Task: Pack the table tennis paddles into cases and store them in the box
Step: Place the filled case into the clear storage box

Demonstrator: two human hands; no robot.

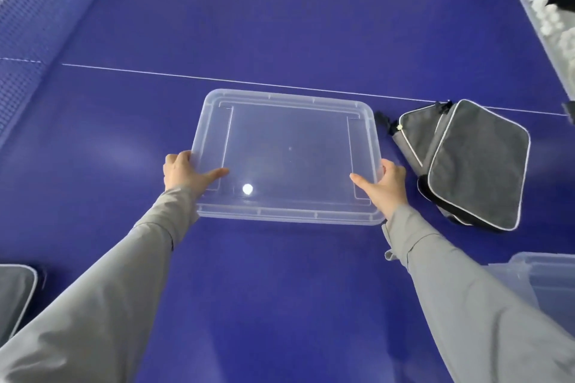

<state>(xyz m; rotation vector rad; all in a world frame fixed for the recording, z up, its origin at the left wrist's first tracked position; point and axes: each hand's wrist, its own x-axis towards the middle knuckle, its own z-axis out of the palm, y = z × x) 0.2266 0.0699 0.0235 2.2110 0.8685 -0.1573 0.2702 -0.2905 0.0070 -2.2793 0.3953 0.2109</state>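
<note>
A clear lid (pixel 289 134) sits on the blue table (pixel 280 25), just on the near side of the white line (pixel 217 79) that crosses the surface; whether it rests on the table or is held slightly off it cannot be told. The left hand (pixel 183 171) grasps the lid's left edge, thumb laid on top and pointing inward, fingers curled over the rim. The right hand (pixel 387 185) grasps the right edge in the same way. Both arms are in grey sleeves (pixel 124 274). Just beside the right hand, a grey case (pixel 479 165) with pale piping lies partly on top of a second grey case (pixel 415 130), both closed (contents not visible), the pair near the lid's right edge but apart from it. A third grey case (pixel 14 295) shows only its corner at the lower left, well apart from the others. The clear box (pixel 547 286) stands at the lower right, near the right sleeve and cut off by the picture edge; its inside cannot be made out. The net (pixel 28 25) runs along the far left. At the far right edge, white balls (pixel 550 15) lie in a row beside dark, blurred items that cannot be identified.
</note>
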